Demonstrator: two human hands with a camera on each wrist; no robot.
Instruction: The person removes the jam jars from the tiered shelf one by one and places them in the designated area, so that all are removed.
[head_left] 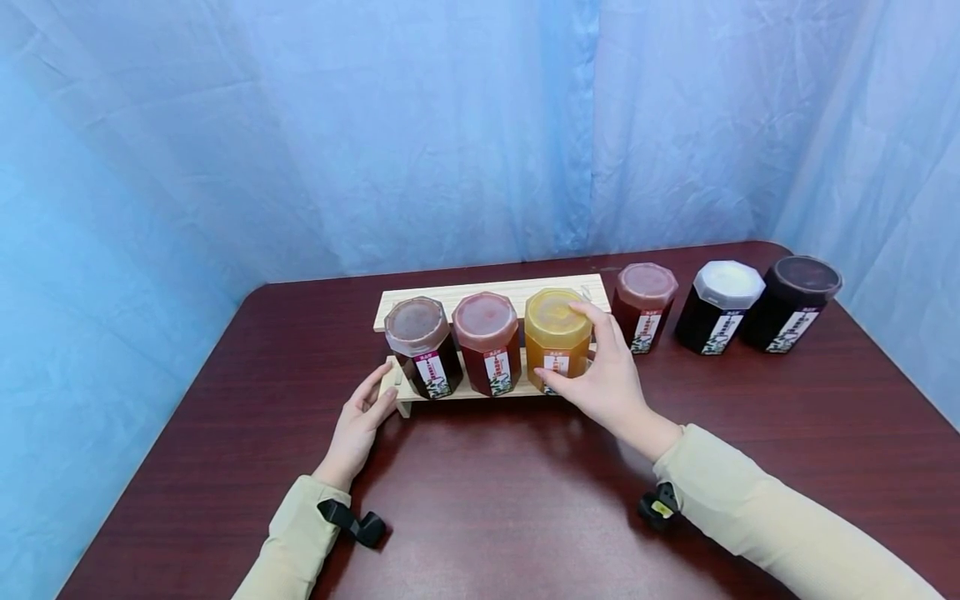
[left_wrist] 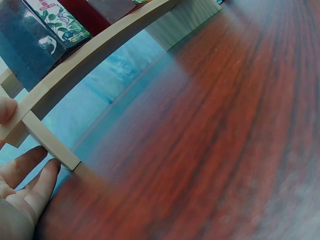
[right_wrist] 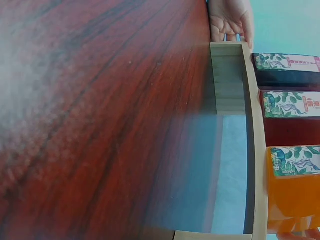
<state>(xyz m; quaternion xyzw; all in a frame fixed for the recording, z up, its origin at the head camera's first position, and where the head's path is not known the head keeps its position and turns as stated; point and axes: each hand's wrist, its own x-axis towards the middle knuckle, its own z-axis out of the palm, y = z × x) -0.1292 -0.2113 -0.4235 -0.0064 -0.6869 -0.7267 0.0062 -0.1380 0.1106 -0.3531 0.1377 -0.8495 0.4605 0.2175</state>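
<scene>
A two-tier light wooden rack (head_left: 495, 292) stands on the table, three labelled octagonal jars in a row on its lower front step. My left hand (head_left: 363, 421) grips the rack's left end, thumb (left_wrist: 6, 111) at the shelf corner and fingertips against the end leg (left_wrist: 52, 141). My right hand (head_left: 609, 379) holds the yellow-orange jar (head_left: 557, 333) at the row's right end, thumb at its front and a finger on the lid. The jar's base sits at the shelf edge (right_wrist: 259, 165). Left of it stand a red jar (head_left: 487, 350) and a dark brown jar (head_left: 424, 354).
Right of the rack, on the dark red wooden table (head_left: 510, 500), stand a red jar (head_left: 643, 308), a dark jar with a white lid (head_left: 718, 312) and a dark-lidded jar (head_left: 792, 304). A light blue curtain (head_left: 450, 133) hangs behind the table and at its sides.
</scene>
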